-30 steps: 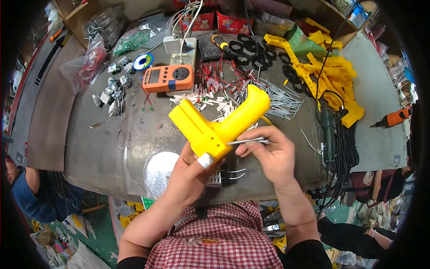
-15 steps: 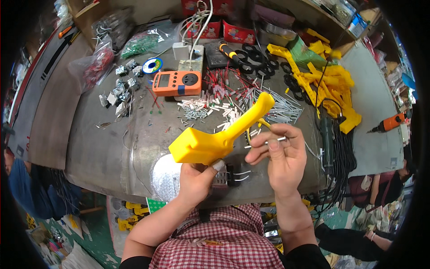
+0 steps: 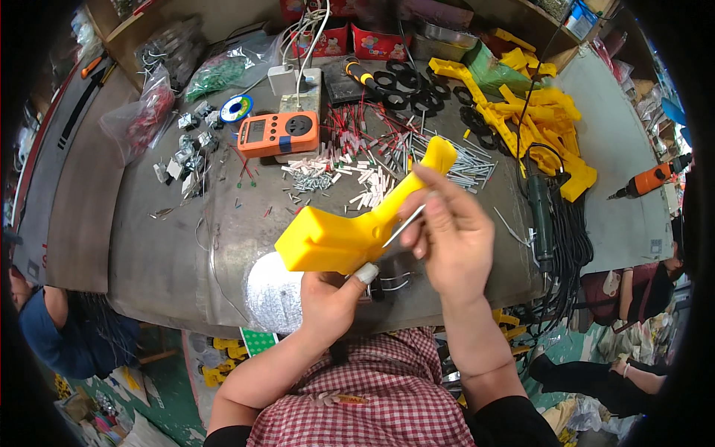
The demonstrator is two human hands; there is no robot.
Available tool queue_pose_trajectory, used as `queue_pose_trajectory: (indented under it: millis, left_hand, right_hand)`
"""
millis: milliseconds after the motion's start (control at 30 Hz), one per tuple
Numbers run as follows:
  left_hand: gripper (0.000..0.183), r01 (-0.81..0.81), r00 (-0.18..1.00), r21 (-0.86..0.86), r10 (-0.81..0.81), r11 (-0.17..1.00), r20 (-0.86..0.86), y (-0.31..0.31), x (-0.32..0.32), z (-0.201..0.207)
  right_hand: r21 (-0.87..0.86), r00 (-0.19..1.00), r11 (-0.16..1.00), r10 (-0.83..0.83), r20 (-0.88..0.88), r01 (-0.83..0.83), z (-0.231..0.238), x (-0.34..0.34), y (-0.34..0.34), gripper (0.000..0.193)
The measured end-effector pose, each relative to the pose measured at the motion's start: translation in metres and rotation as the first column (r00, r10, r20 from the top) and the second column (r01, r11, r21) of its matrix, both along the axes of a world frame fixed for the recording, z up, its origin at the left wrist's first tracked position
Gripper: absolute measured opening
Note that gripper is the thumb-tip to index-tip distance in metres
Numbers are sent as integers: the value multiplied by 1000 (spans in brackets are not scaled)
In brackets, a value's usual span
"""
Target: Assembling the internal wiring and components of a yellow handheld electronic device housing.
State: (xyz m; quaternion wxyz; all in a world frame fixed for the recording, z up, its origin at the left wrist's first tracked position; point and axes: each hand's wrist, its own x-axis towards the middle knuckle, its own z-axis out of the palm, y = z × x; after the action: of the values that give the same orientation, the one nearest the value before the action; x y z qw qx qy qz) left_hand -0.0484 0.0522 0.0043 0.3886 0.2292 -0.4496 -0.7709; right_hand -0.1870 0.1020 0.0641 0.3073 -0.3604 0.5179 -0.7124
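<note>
My left hand, with a white wrap on its thumb, is closed around the underside of a yellow plastic housing. The housing has a boxy end at the left and a curved handle rising to the upper right. Between thumb and fingers, my right hand pinches a thin metal pin. That pin slants down to the left, its lower tip close to the housing's side near a small round hole. Whether the tip touches the plastic I cannot tell. A dark part with white wires lies partly hidden behind my hands.
Beyond the housing lie loose metal pins, white pieces and small screws. An orange meter stands left of them. Yellow housings, a corded green tool and an orange-black driver are at right. A white roll sits left.
My right hand has come left to the housing, and the pin, roughly level before, now slants toward the housing's side. My left hand keeps its hold. The whole view has shifted slightly.
</note>
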Motion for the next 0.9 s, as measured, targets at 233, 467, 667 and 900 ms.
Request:
queue_pose_trajectory:
  millis: [233,467,667,900]
  left_hand:
    - [33,-87,994,-125,95,988,56,6,-2,-7]
    - [32,-16,908,-692,300,722,292,-15,5,-9]
    - [49,152,955,-304,-61,940,291,-37,9,24]
    - [83,598,745,-639,-42,484,666,-34,15,25]
  right_hand:
    - [-206,987,970,-143,-67,126,-12,11,-4,18]
    - [-83,990,989,-120,77,126,-19,3,-2,15]
    - [1,319,973,-74,-945,230,-8,-15,29,38]
    - [280,-78,928,308,-948,247,35,-46,60,56]
